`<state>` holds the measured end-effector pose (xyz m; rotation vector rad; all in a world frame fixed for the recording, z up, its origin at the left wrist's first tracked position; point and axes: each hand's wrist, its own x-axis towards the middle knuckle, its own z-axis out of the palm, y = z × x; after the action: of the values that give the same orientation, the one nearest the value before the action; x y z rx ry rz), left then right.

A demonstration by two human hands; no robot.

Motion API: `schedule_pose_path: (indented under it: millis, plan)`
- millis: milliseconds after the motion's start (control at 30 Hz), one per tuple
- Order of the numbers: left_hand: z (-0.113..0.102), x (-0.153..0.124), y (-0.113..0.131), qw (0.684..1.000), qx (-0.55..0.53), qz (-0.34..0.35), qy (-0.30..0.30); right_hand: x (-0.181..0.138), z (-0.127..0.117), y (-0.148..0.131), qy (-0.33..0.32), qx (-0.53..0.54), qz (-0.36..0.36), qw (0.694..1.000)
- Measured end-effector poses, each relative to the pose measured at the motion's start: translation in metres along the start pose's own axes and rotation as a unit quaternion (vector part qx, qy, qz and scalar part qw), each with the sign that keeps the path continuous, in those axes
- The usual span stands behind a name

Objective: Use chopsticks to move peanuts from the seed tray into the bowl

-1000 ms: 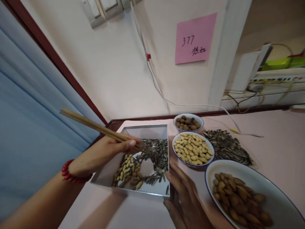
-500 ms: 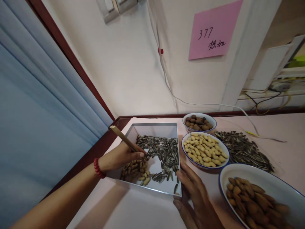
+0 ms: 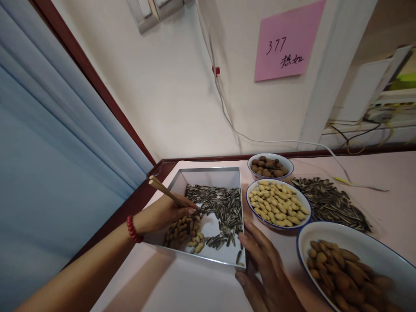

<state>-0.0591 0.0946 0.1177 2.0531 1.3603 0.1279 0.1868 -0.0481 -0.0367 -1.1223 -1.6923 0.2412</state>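
Note:
My left hand (image 3: 165,213), with red beads round its wrist, is closed on a pair of wooden chopsticks (image 3: 165,189). It is inside a white box (image 3: 208,256), and the chopstick tips are hard to make out among the seeds. Striped sunflower seeds (image 3: 224,201) cover the box's back and right side. Peanuts (image 3: 185,229) lie in its front left part, partly under my left hand; a bare patch shows in the middle. My right hand (image 3: 266,260) lies against the box's right wall near the front corner, fingers stretched and apart, thumb low.
Right of the box stand a bowl of round brown nuts (image 3: 268,167), a bowl of peanuts (image 3: 279,204) and a larger bowl of almond-like nuts (image 3: 347,271). Behind them lies a loose pile of sunflower seeds (image 3: 331,203). A white cable (image 3: 292,141) runs along the wall. Blue curtain (image 3: 65,151) hangs left.
The chopsticks have shifted slightly in my left hand, and both back ends now show apart. The whole view has moved a little; my right hand keeps its place at the box.

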Motion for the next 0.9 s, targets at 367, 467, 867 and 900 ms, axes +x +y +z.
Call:
schedule_pose_path:
  millis: [367,467,867,900]
  plan:
    - [0.0015,0.001,-0.0005,1.0,0.011,0.005,-0.002,0.0027,-0.0021,-0.0011,-0.013,0.014,-0.015,1.0]
    - [0.0033,0.0017,-0.0018,1.0,0.011,0.012,-0.006,0.0018,-0.0017,-0.0001,-0.014,0.011,-0.011,1.0]
    - [0.0057,0.0041,0.0027,1.0,0.009,0.01,-0.01,-0.0008,0.0015,0.0011,-0.007,0.01,0.001,1.0]
    - [0.0055,0.0037,0.0033,1.0,0.008,0.007,-0.008,-0.0007,0.0018,0.0012,-0.004,0.009,-0.001,1.0]
